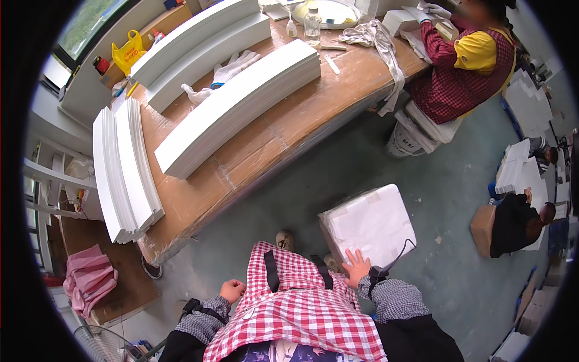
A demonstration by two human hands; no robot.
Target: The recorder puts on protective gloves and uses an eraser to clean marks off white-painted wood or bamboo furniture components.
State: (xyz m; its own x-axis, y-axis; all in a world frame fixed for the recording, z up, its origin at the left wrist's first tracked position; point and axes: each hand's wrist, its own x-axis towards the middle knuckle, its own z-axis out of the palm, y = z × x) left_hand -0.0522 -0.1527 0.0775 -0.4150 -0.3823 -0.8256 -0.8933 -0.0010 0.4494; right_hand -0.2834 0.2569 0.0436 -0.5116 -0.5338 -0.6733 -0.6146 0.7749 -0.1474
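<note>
My right hand (357,268) lies with fingers spread on the near edge of a white wrapped block (371,220), which stands on the floor in front of me and has tape along its edges. At the left edge of my red-and-white checked apron (301,311) is my left hand (232,291), its fingers curled in. Whether it pinches anything is hidden. Both wrists carry dark straps over checked sleeves.
A long brown table (253,151) holds stacks of white strips (238,111), white gloves (235,67) and a clear bottle (312,25). A co-worker (476,66) sits at its far right. A pink cloth (90,277) hangs at left; another person (518,223) sits at right.
</note>
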